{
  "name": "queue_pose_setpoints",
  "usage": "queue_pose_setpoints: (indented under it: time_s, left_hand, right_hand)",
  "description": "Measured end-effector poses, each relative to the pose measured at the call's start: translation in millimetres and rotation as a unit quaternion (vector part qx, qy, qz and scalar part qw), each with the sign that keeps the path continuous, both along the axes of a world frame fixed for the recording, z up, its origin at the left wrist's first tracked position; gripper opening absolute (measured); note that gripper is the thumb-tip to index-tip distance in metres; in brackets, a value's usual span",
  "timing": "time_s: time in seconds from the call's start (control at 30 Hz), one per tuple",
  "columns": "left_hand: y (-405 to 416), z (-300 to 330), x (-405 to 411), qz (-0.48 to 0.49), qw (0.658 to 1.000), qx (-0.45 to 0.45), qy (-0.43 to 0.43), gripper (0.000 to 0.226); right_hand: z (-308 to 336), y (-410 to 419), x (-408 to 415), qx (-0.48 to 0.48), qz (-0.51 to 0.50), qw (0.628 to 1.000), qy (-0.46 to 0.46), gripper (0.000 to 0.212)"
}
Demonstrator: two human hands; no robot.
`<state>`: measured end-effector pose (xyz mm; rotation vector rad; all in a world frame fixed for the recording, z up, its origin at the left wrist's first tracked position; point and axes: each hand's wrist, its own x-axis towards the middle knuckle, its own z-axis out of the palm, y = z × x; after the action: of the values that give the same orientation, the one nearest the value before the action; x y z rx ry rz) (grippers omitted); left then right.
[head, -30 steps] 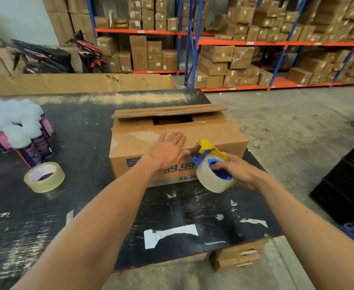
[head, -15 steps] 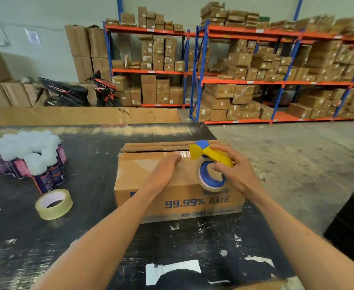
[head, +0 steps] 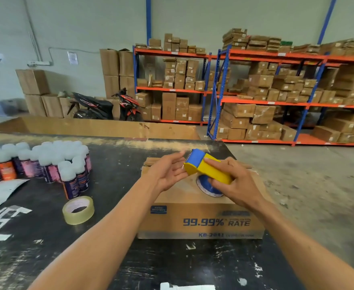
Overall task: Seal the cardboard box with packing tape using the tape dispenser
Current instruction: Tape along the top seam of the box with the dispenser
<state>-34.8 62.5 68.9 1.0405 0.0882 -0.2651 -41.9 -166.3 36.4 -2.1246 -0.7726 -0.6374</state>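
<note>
A brown cardboard box (head: 201, 220) printed "99.99% RATE" stands on the black table (head: 113, 258) in front of me. Above its top, my right hand (head: 237, 185) grips a yellow and blue tape dispenser (head: 205, 168) holding a clear tape roll. My left hand (head: 167, 171) hovers open, palm turned up, with its fingertips at the dispenser's blue front end. Whether a tape end is pinched there I cannot make out. My hands and the dispenser hide the box's top flaps.
A loose roll of clear tape (head: 78, 209) lies on the table left of the box. Several spray cans with white caps (head: 52, 162) stand at the far left. Beyond the table are a cardboard sheet (head: 100, 127), a scooter (head: 107, 106) and shelves of boxes (head: 276, 97).
The view has tilted upward. My left hand lifted off the box top and turned palm up at the dispenser's front. My right hand raised the dispenser above the box.
</note>
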Motion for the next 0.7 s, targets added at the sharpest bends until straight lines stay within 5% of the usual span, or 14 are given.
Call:
queue_pose_setpoints:
  time_s: [0.1,0.33,0.7]
  left_hand:
    - [11,4,7,0.027,0.999,0.010,0.015,0.013]
    - [31,20,54,0.206,0.975,0.082,0.021,0.013]
    - [76,-24,107,0.330,0.926,0.181,0.036,0.018]
  right_hand:
    - [7,15,12,0.014,0.029,0.999,0.041,0.059]
    - [28,51,69,0.019,0.077,0.990,0.120,0.051]
    - [36,53,179,-0.146,0.127,0.965,0.176,0.040]
